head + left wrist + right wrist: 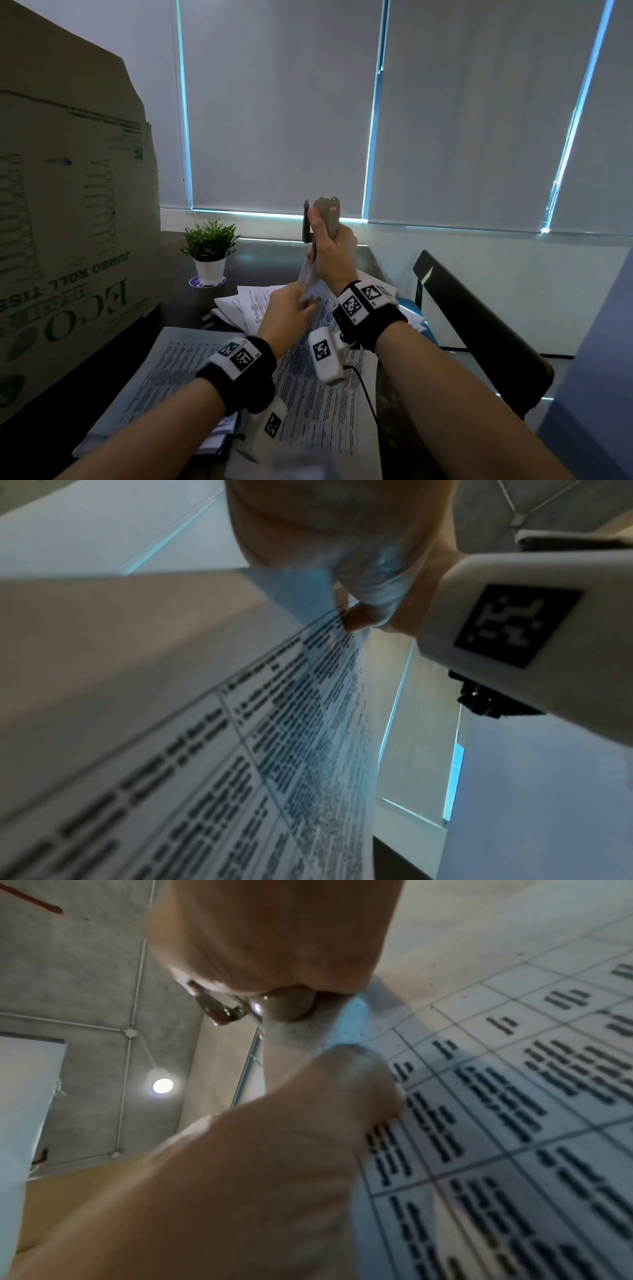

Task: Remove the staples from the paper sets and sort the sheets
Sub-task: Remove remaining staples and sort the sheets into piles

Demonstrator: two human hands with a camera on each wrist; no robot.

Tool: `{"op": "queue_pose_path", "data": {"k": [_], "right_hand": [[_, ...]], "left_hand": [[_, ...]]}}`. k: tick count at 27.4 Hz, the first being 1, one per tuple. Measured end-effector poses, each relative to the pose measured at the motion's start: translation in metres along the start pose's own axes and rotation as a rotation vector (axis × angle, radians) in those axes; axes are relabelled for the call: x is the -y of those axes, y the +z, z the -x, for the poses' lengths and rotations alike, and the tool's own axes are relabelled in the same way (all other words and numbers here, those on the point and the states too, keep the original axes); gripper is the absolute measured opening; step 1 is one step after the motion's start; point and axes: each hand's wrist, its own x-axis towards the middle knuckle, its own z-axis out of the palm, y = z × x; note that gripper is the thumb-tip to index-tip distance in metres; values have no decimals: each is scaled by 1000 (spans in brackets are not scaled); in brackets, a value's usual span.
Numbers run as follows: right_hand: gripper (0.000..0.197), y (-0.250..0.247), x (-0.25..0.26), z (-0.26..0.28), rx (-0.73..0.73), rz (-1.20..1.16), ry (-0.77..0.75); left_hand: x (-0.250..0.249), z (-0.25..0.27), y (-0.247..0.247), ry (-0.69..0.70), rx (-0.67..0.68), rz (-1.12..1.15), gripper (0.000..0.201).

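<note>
I am gripping the stapler (327, 216) in my right hand (330, 251) and pinching the limp, tear-prone paper set (310, 286) in my left hand (286, 313), just below the corner caught under my right fingers, where I judge the hold safest.

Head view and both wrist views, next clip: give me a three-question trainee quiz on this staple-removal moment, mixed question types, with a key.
1. True or false: the right hand grips the grey-brown handheld stapler marked MAX raised above the dark table.
2. Multiple choice: the left hand pinches
A) the small green potted plant in a white pot
B) the corner of the printed white paper set
C) the brown cardboard box
3. Fill in: the potted plant stands ____ the cardboard box, on the table.

Key:
1. True.
2. B.
3. Beside; it is to the box's right in the head view.
</note>
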Motion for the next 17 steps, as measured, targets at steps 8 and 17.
{"op": "queue_pose_path", "data": {"k": [8,17], "right_hand": [[29,-41,3,-17,-239,-236,202],[27,-50,-57,5,-111,-2,259]], "left_hand": [[57,-18,15,-493,183,215,15],[70,-12,34,-141,173,-155,51]]}}
